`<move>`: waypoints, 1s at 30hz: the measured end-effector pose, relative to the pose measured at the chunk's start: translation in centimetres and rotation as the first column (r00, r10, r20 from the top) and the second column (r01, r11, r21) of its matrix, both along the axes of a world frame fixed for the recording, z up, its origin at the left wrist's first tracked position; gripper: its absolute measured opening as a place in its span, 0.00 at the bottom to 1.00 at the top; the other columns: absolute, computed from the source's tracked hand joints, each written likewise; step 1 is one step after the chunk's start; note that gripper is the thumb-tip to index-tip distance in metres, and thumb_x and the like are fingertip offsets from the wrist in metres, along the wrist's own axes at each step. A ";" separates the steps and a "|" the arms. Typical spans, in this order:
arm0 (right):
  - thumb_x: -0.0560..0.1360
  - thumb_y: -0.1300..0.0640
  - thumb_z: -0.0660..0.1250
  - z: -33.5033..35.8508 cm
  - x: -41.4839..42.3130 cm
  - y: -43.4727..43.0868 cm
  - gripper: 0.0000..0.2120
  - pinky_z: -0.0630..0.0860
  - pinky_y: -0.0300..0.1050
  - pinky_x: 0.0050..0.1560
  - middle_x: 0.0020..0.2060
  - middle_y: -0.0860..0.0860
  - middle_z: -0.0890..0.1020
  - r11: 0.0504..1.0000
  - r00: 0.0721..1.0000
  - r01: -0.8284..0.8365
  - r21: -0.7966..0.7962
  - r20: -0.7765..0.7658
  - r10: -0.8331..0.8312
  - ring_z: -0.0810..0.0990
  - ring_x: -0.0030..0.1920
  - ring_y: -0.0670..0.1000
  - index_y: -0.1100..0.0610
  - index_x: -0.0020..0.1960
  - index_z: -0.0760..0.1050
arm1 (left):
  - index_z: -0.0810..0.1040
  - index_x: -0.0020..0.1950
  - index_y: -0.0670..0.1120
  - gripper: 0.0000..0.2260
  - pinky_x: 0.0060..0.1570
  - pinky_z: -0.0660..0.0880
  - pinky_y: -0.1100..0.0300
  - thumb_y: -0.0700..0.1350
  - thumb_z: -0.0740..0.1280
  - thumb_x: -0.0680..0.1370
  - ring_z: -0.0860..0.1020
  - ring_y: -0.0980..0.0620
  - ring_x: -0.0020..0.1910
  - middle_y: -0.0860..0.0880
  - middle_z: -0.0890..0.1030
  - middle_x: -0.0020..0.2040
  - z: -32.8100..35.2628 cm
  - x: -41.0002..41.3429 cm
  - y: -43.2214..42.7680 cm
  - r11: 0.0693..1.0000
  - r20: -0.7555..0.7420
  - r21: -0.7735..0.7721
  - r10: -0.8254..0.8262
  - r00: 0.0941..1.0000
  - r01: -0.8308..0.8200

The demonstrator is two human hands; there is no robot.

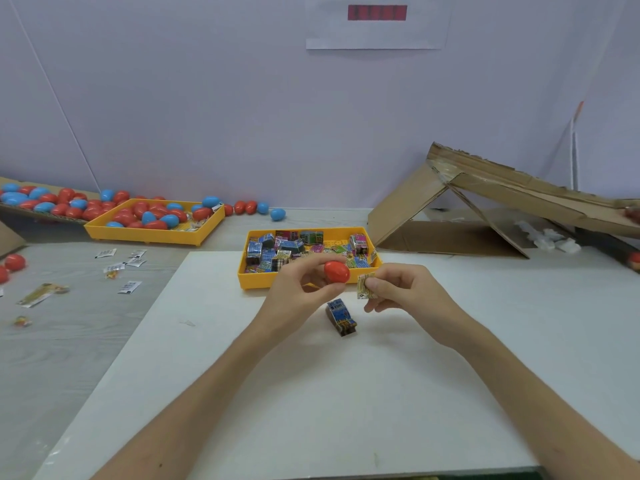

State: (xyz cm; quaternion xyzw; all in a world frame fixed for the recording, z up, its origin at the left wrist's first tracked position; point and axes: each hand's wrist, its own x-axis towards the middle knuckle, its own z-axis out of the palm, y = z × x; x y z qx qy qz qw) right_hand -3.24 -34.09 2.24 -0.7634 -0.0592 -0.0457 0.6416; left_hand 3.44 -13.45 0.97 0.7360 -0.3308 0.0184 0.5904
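Tray [241,270] of small boxes [268,253], left hand [298,289] gripping red egg [336,272], right hand [403,289] pinching paper [363,288]

One head cam, wide angle, worn on my head, looking forward and down
Sits close above my left hand [304,284] and right hand [401,289], both mid-frame; faces the back wall [207,98] across the white board [242,393], yellow tray [252,280] just past my hands, egg tray [138,235] far left, cardboard ramp [519,192] far right, both well off
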 end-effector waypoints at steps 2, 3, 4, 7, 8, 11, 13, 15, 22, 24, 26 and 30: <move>0.73 0.53 0.71 0.2 -0.2 0.0 0.11 0.82 0.44 0.45 0.42 0.58 0.86 0.999 1.000 -0.015 0.052 0.002 0.015 0.86 0.40 0.56 0.62 0.47 0.81 | 0.82 0.57 0.53 0.11 0.49 0.81 0.56 0.43 0.75 0.76 0.83 0.53 0.46 0.53 0.85 0.47 0.0 -0.1 0.0 1.000 -0.016 0.005 -0.009 1.000 0.009; 0.73 0.52 0.72 0.2 -0.2 0.0 0.11 0.82 0.43 0.44 0.43 0.59 0.86 0.997 1.000 -0.028 0.071 0.003 0.028 0.86 0.40 0.57 0.61 0.47 0.81 | 0.82 0.56 0.53 0.09 0.48 0.81 0.56 0.45 0.74 0.77 0.83 0.52 0.45 0.53 0.84 0.47 0.0 -0.1 -0.1 1.000 -0.017 0.005 -0.005 1.000 0.005; 0.72 0.52 0.72 0.3 -0.3 0.0 0.10 0.82 0.43 0.44 0.44 0.60 0.86 0.995 0.999 -0.043 0.088 0.005 0.042 0.86 0.41 0.57 0.60 0.46 0.81 | 0.82 0.55 0.53 0.08 0.48 0.81 0.58 0.46 0.74 0.77 0.83 0.53 0.46 0.54 0.84 0.47 0.0 -0.1 -0.1 1.000 -0.018 0.000 0.004 1.000 -0.004; 0.72 0.54 0.73 0.2 -0.3 -0.1 0.07 0.81 0.43 0.44 0.45 0.61 0.86 0.991 0.998 -0.067 0.120 0.011 0.066 0.86 0.41 0.59 0.57 0.46 0.81 | 0.81 0.56 0.56 0.10 0.50 0.80 0.62 0.43 0.73 0.78 0.84 0.55 0.51 0.57 0.85 0.51 0.1 -0.1 0.0 0.998 -0.047 -0.064 0.014 0.999 -0.017; 0.71 0.55 0.74 0.2 -0.2 -0.1 0.07 0.81 0.44 0.44 0.44 0.61 0.86 0.990 0.998 -0.065 0.126 0.011 0.065 0.86 0.41 0.59 0.56 0.47 0.81 | 0.81 0.56 0.56 0.12 0.50 0.80 0.62 0.41 0.73 0.78 0.84 0.55 0.51 0.57 0.85 0.51 0.2 -0.1 0.0 0.996 -0.058 -0.085 0.006 0.998 -0.011; 0.71 0.56 0.75 0.2 -0.2 -0.2 0.11 0.80 0.43 0.43 0.43 0.61 0.86 0.987 0.998 -0.062 0.147 0.000 0.063 0.85 0.40 0.58 0.54 0.52 0.81 | 0.80 0.57 0.56 0.13 0.46 0.81 0.61 0.40 0.72 0.78 0.85 0.52 0.44 0.58 0.84 0.49 0.4 0.1 0.2 0.994 -0.087 -0.109 -0.008 0.996 -0.002; 0.72 0.57 0.74 0.1 -0.1 -0.3 0.14 0.81 0.44 0.45 0.44 0.62 0.86 0.983 0.996 -0.086 0.162 -0.005 0.088 0.85 0.42 0.58 0.54 0.58 0.81 | 0.80 0.56 0.55 0.09 0.44 0.81 0.61 0.44 0.72 0.78 0.83 0.54 0.41 0.57 0.83 0.47 0.3 0.2 0.2 0.995 -0.103 -0.102 -0.005 0.995 -0.006; 0.75 0.61 0.72 0.0 -0.1 -0.4 0.14 0.81 0.45 0.47 0.46 0.62 0.86 0.982 0.994 -0.107 0.155 -0.005 0.110 0.86 0.44 0.59 0.55 0.60 0.80 | 0.79 0.55 0.54 0.07 0.43 0.80 0.61 0.48 0.73 0.78 0.82 0.55 0.39 0.56 0.82 0.46 0.2 0.1 0.2 0.996 -0.113 -0.083 -0.002 0.994 -0.007; 0.75 0.60 0.72 0.3 -0.3 0.0 0.02 0.81 0.44 0.44 0.45 0.59 0.86 0.992 0.998 -0.049 0.117 -0.035 0.053 0.87 0.44 0.60 0.55 0.47 0.82 | 0.77 0.54 0.49 0.07 0.40 0.79 0.62 0.44 0.72 0.79 0.84 0.50 0.41 0.44 0.82 0.48 0.0 0.1 0.0 0.998 -0.107 -0.042 -0.040 0.993 0.036; 0.73 0.54 0.72 0.4 -0.3 0.0 0.06 0.81 0.43 0.44 0.44 0.58 0.86 0.992 0.998 -0.044 0.118 -0.037 0.049 0.86 0.42 0.57 0.56 0.45 0.82 | 0.75 0.55 0.49 0.07 0.38 0.80 0.62 0.43 0.71 0.79 0.82 0.53 0.36 0.45 0.80 0.47 -0.1 0.0 0.0 0.998 -0.129 -0.033 -0.048 0.991 0.044; 0.72 0.49 0.72 0.4 -0.3 0.1 0.12 0.81 0.42 0.45 0.41 0.58 0.85 0.992 0.998 -0.038 0.117 -0.045 0.043 0.85 0.41 0.54 0.59 0.44 0.81 | 0.73 0.56 0.49 0.08 0.37 0.80 0.61 0.45 0.71 0.79 0.79 0.53 0.32 0.45 0.77 0.47 -0.2 -0.2 0.0 0.999 -0.148 -0.017 -0.052 0.988 0.050; 0.70 0.44 0.71 0.4 -0.2 0.1 0.22 0.80 0.41 0.44 0.38 0.57 0.84 0.992 0.999 0.002 0.125 -0.054 0.005 0.83 0.38 0.52 0.65 0.44 0.80 | 0.71 0.56 0.50 0.10 0.36 0.77 0.62 0.46 0.70 0.80 0.75 0.55 0.30 0.45 0.73 0.48 -0.3 -0.3 0.0 0.998 -0.162 0.010 -0.057 0.985 0.060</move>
